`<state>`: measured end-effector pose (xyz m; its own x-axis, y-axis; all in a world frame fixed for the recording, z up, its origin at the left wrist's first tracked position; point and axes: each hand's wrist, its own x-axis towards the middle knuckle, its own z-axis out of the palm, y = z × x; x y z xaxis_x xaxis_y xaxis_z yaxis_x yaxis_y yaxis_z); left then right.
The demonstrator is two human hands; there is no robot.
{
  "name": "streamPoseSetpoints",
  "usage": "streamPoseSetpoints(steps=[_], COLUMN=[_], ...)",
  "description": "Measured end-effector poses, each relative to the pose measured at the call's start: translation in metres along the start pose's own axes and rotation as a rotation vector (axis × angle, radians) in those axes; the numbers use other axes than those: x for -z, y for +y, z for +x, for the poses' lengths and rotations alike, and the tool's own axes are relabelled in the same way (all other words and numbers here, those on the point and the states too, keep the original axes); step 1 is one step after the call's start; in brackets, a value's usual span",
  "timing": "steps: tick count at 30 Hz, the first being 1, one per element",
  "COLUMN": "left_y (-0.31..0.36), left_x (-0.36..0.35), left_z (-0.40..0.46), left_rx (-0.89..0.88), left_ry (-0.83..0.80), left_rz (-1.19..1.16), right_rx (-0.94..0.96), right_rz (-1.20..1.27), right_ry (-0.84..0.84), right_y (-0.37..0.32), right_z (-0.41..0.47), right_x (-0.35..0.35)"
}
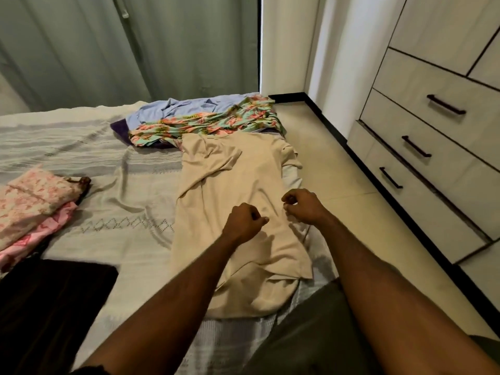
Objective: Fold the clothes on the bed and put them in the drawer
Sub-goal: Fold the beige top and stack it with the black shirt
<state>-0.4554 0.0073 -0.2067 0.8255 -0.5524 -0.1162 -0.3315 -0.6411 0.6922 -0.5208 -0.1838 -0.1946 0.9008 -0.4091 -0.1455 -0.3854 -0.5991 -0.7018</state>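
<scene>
Beige shirt [238, 212]: both fists curled above; grip on cloth unclear.

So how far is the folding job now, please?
Done: the pink folded clothes lie stacked at the bed's left. In hand: both hands, left hand and right hand, pinch the beige shirt. Left: the floral garment, the blue one; the drawers are closed.

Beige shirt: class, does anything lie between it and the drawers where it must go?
Nothing visible does. The beige shirt lies at the bed's right edge; only bare floor separates it from the drawers, all shut.
</scene>
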Motion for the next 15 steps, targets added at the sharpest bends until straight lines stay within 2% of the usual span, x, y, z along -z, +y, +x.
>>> streamPoseSetpoints(steps=[3,5,8,12,15], left_y=[0.017,0.025,0.031,0.021,0.02], left_x=[-0.025,-0.037,-0.05,-0.057,-0.06], left_z=[0.027,0.041,0.059,0.072,0.071], left_rx=[0.062,0.106,0.169,0.248,0.306], left_ry=[0.102,0.114,0.072,0.045,0.027], left_rz=[0.014,0.022,0.012,-0.103,-0.13], right_rx=[-0.131,-0.235,-0.357,-0.385,-0.416], right_rz=[0.101,0.165,0.265,0.192,0.242], right_ry=[0.104,0.135,0.073,-0.077,-0.016], right_y=[0.012,0.019,0.019,0.013,0.009], right_z=[0.033,0.058,0.098,0.142,0.175], right_x=[0.015,0.022,0.03,0.023,0.014])
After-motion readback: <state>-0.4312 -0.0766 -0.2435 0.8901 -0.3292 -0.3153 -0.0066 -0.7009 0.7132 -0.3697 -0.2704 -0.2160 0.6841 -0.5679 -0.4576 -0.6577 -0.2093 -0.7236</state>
